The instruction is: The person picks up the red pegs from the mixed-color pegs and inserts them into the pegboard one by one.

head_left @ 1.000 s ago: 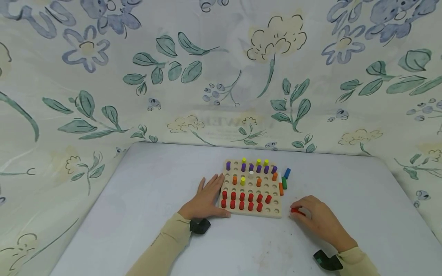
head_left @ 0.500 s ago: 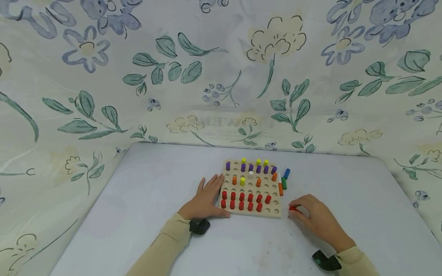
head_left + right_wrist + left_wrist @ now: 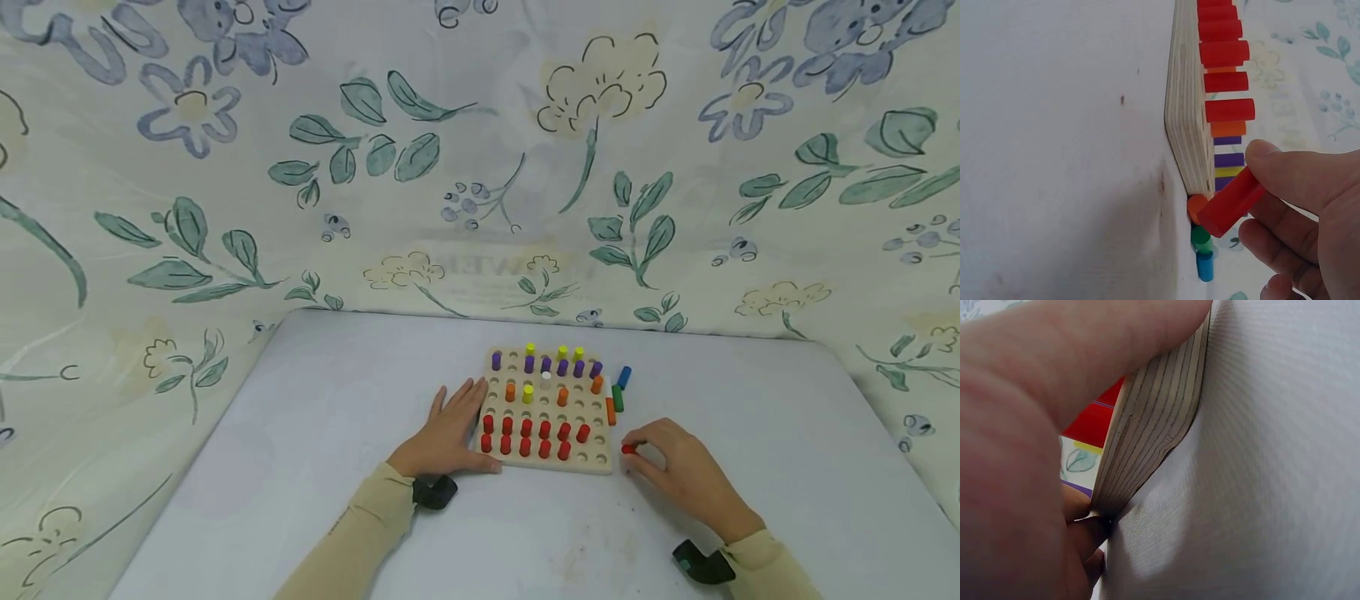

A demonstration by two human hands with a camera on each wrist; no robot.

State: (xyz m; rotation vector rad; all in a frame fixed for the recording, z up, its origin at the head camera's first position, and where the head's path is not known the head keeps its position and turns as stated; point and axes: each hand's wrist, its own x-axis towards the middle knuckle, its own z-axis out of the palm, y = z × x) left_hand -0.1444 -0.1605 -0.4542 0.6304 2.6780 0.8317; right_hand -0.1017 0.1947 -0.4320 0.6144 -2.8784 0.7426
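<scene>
A wooden pegboard (image 3: 555, 467) lies on the table, its front rows filled mostly with upright red pegs (image 3: 526, 429). Along its left side rests my left hand (image 3: 438, 437), fingers spread and thumb by the front edge. The left wrist view has that thumb (image 3: 1104, 344) lying across the board's layered side. To the right of the board, my right hand (image 3: 682, 467) pinches a loose red peg (image 3: 1235, 203) between thumb and fingers. That peg is held tilted, apart from the board's front right corner, with its lower end pointing out of the grip.
Purple pegs (image 3: 528, 364), yellow pegs (image 3: 562, 352), orange pegs (image 3: 562, 397) and a white peg (image 3: 546, 379) stand farther back in the board. Beside its right edge lie a blue peg (image 3: 625, 377), a green peg (image 3: 617, 398) and an orange peg (image 3: 611, 411). Floral cloth (image 3: 480, 167) hangs behind the table.
My right hand has shifted slightly left toward the board with the red peg, which now shows more end-on in the head view. My left hand and the board have stayed put.
</scene>
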